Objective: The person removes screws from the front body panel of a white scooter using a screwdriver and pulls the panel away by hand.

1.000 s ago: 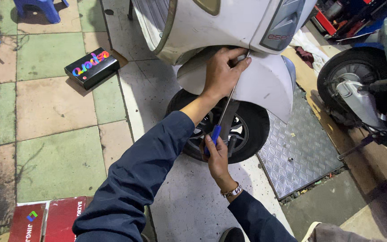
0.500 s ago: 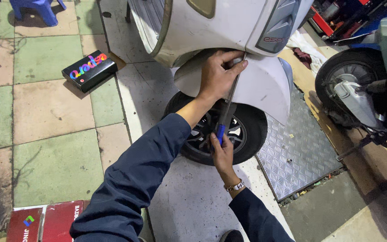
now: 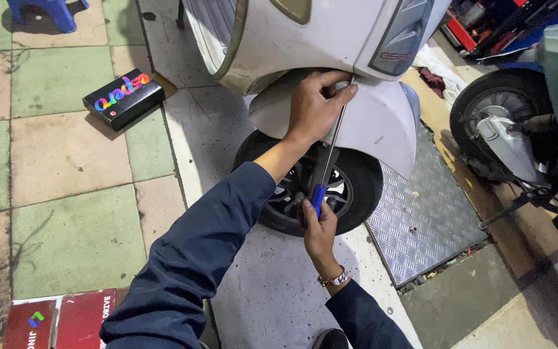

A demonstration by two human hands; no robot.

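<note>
While right hand (image 3: 320, 227) grips screwdriver (image 3: 328, 155), left hand (image 3: 314, 106) pinches shaft at fender (image 3: 382, 123) edge.

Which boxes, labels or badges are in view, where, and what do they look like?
Black box: flat rectangle on the floor tiles, upper left, multicoloured lettering on top.
Red packages: two flat ones, bottom left corner, white lettering, small coloured logo.
Scooter badge: small lettering on the grey front panel, above the white fender.

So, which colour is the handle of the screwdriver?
Blue: the screwdriver handle sticks out above the right hand, seen from the head view.
</note>
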